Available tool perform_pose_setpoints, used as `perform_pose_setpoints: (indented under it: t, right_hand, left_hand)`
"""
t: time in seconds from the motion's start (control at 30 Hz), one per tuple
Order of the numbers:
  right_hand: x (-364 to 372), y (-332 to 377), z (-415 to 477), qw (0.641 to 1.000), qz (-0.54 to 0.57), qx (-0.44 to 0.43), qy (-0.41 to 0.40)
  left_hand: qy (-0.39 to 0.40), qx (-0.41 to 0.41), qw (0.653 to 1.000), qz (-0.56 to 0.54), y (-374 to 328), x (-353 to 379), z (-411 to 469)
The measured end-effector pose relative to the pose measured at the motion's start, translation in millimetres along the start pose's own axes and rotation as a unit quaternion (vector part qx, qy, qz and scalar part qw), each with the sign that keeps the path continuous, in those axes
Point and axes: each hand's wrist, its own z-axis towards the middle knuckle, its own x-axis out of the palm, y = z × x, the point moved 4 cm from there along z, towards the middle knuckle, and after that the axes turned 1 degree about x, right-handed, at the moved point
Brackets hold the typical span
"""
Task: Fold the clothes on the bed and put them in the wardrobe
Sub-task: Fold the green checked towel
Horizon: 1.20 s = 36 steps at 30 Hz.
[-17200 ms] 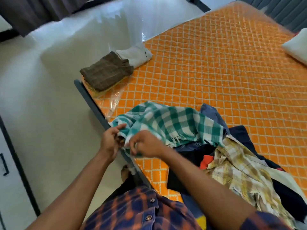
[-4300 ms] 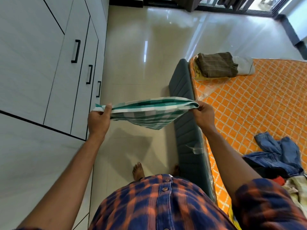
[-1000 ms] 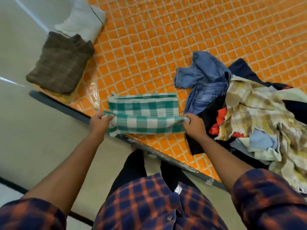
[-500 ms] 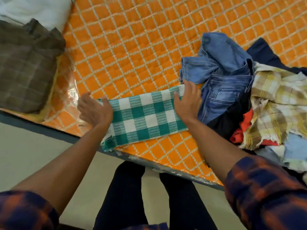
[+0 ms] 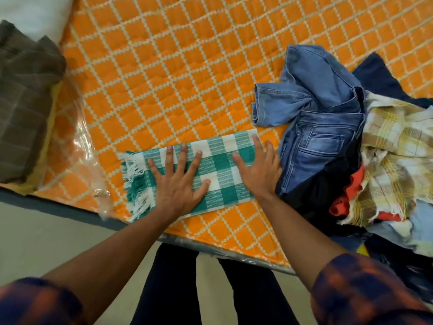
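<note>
**Q:** Where does the green checked towel (image 5: 220, 174) lie?
**A:** It lies folded into a strip on the orange bed (image 5: 164, 78), near the edge, with its fringe toward 9 o'clock.

**Q:** How are the hands placed?
**A:** The left hand (image 5: 178, 186) and right hand (image 5: 257, 171) press flat on the towel. The fingers (image 5: 169, 158) are straight, spread wide and gripping nothing.

**Q:** What surrounds the towel?
**A:** Blue jeans (image 5: 311, 118) lie just beside it at 3 o'clock. A folded brown garment (image 5: 25, 102) lies at 9 o'clock, well apart.
</note>
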Motion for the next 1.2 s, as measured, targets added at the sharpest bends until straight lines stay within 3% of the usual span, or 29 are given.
perform_pose_setpoints:
  t: [0.1, 0.2, 0.3, 0.5, 0.6, 0.67, 0.77, 0.8, 0.87, 0.9, 0.93, 1.13, 1.2]
  right_hand:
    - [-11.9, -9.6, 12.8, 0.989, 0.139, 0.032, 0.044]
    - [-22.4, -23.0, 14.6, 0.935, 0.291, 0.115, 0.167]
    - [-40.3, -20.7, 7.8, 0.939, 0.243, 0.102, 0.222]
    - [-94.5, 56.4, -46.4, 0.996, 0.029, -0.030, 0.079]
    - [-103.3, 95.7, -88.7, 0.996, -0.008, -0.082, 0.042]
    - [-98.1, 115.0, -108.9, 0.994, -0.015, -0.095, 0.057]
    - [-85.2, 143.5, -137.0, 0.989, 0.002, -0.116, 0.093]
    - [-78.2, 152.4, -143.9, 0.987, 0.012, -0.125, 0.103]
    - [-61.3, 173.6, -157.6, 0.980, 0.034, -0.144, 0.137]
    - [-50.5, 183.4, -162.6, 0.975, 0.051, -0.145, 0.158]
    - [-38.5, 192.0, -165.5, 0.972, 0.070, -0.139, 0.176]
    - [35.2, 215.5, -167.9, 0.957, 0.154, -0.113, 0.217]
    - [47.9, 213.0, -169.7, 0.943, 0.201, -0.124, 0.235]
  left_hand:
    - [0.000, 0.002, 1.000, -0.005, -1.5, -2.3, 0.7]
    - [-0.002, 0.000, 1.000, -0.006, -1.2, -4.4, -1.3]
    - [0.014, 0.006, 1.000, 0.002, -2.3, -9.9, -1.3]
    - [0.048, 0.007, 0.999, 0.016, -10.7, -25.7, 3.7]
    - [0.039, -0.032, 0.993, -0.108, -16.1, -39.0, -7.0]
    - [-0.022, -0.116, 0.947, -0.300, -8.5, -53.8, -23.7]
    - [-0.143, -0.260, 0.831, -0.470, 18.8, -75.7, -57.5]
    - [-0.149, -0.312, 0.771, -0.535, 28.6, -77.2, -64.8]
    - [-0.108, -0.405, 0.599, -0.682, 48.6, -69.0, -77.0]
    - [-0.076, -0.429, 0.535, -0.723, 57.7, -63.8, -83.1]
    - [-0.040, -0.426, 0.501, -0.752, 64.5, -60.7, -85.8]
    - [0.010, -0.359, 0.490, -0.795, 93.9, -46.4, -79.7]
    - [0.023, -0.352, 0.524, -0.775, 103.0, -43.3, -76.1]
